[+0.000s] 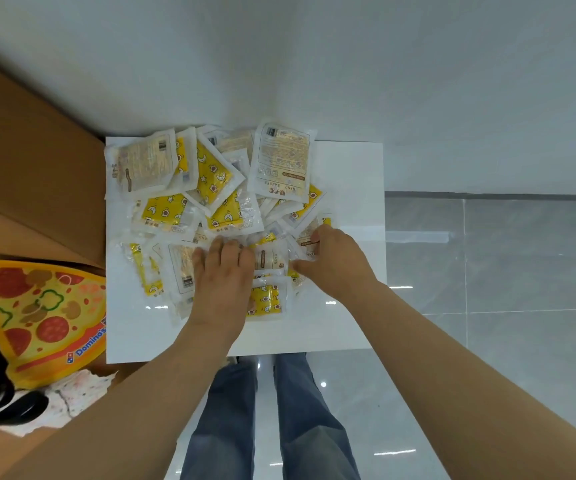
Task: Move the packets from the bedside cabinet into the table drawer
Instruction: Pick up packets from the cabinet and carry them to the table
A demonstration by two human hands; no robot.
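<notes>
left hand (222,275): fingers straight, close together, flat on packets (217,178) | right hand (337,261): fingers and thumb curled round packets | pile spreads beyond both fingertips over white cabinet top (349,168)

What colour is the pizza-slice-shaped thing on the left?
The Domino's pizza slice is orange-yellow with red pepperoni and green peppers; head view.
</notes>
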